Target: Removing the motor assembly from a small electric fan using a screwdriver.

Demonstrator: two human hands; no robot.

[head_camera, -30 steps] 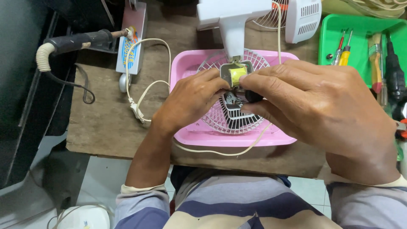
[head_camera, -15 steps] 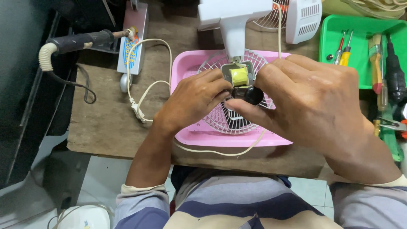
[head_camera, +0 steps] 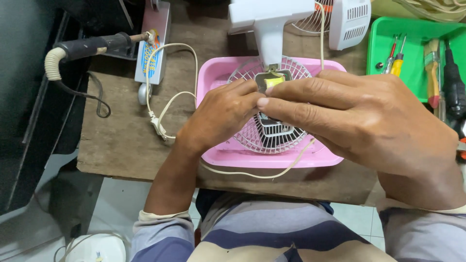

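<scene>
1. Head view: both hands meet over a pink tray (head_camera: 213, 77) at bench centre. Left hand (head_camera: 221, 114) and right hand (head_camera: 359, 121) pinch a small fan motor (head_camera: 273, 83) with a yellow-taped coil, fingers clenched on it from both sides.
2. Motor is out of its housing and held above a white fan grille (head_camera: 272, 138) lying in the tray; fan looks taken apart, not reassembled.
3. A cream power cord (head_camera: 170, 104) trails left from the tray, plug loose on the bench.
4. Worn wooden bench (head_camera: 121, 145): soldering iron (head_camera: 92, 46) far left, white fan stand (head_camera: 269, 19) far centre, green tool tray (head_camera: 378, 43) with screwdrivers (head_camera: 395, 60) far right.
5. Pale tiled floor (head_camera: 116, 208) near left, below the bench.
</scene>
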